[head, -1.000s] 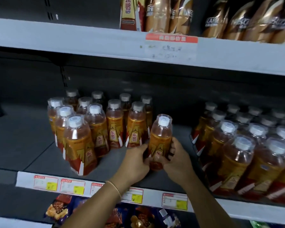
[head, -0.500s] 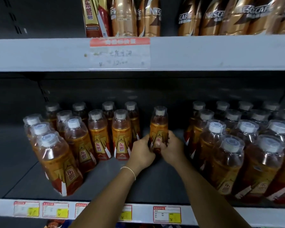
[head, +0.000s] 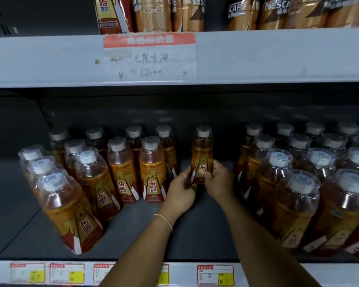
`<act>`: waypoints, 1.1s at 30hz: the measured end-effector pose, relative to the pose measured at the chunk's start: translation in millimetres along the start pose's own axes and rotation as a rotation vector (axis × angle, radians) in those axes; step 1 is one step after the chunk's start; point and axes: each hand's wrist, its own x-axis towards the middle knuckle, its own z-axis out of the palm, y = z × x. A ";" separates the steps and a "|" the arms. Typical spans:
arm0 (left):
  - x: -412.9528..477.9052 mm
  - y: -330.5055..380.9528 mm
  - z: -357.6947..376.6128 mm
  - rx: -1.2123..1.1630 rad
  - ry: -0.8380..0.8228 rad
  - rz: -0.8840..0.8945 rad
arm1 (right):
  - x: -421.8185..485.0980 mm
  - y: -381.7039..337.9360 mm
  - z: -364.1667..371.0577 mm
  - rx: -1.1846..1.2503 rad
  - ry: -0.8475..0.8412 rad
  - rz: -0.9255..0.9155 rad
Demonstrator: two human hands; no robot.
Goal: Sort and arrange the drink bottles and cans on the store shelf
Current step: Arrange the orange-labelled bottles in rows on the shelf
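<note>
the top shelf (head: 278, 54) holds a red and gold carton (head: 112, 15) that says 东鹏特饮. right of it stand gold nescafe bottles (head: 278, 13). under the carton is a paper price tag (head: 149, 59) with a red top and handwriting that reads ¥ 12.00.

on the lower shelf (head: 19, 214), the left group of bottles (head: 120, 172) has eleven. each is orange with a white cap and a gold bird label that says 东鹏特饮. the right group of bottles (head: 298, 193) looks the same. i count at least twelve caps there, and the group runs off the edge. five small tags (head: 215, 275) with yellow squares sit on the shelf's front edge.

one bottle (head: 202, 150) stands upright in the gap between the two groups. the left hand (head: 181, 188) wraps its lower left side and the right hand (head: 218, 181) wraps its lower right side, so the grip is closed tight on the label. the hands hide its bottom, so i cannot tell if it touches the shelf.
</note>
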 end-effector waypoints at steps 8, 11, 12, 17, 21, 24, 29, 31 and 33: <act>-13.9 6.5 -8.3 0.071 0.108 0.072 | 3.6 0.8 5.2 -0.030 0.007 -0.002; -27.8 19.1 -17.1 0.157 0.188 0.156 | 5.3 0.1 3.3 -0.031 -0.010 0.009; -33.2 21.1 -21.1 0.205 0.223 0.196 | 5.0 -1.1 2.7 -0.031 -0.006 0.019; -54.0 23.9 -49.9 0.251 0.342 0.222 | -6.9 -11.7 2.1 -0.115 0.217 0.024; -64.9 31.6 -72.7 0.257 0.444 0.209 | -28.5 -30.8 21.8 -0.081 0.219 -0.184; -70.8 34.9 -83.8 0.287 0.497 0.180 | -43.3 -45.5 49.0 0.060 -0.197 -0.215; -78.2 28.8 -96.6 0.329 0.475 0.099 | -49.1 -47.7 75.2 0.087 -0.318 -0.168; -79.6 22.2 -99.0 0.359 0.441 0.043 | -48.7 -46.9 72.8 0.068 -0.318 -0.155; -78.5 15.7 -98.9 0.373 0.391 -0.017 | -50.9 -43.8 65.0 0.060 -0.339 -0.152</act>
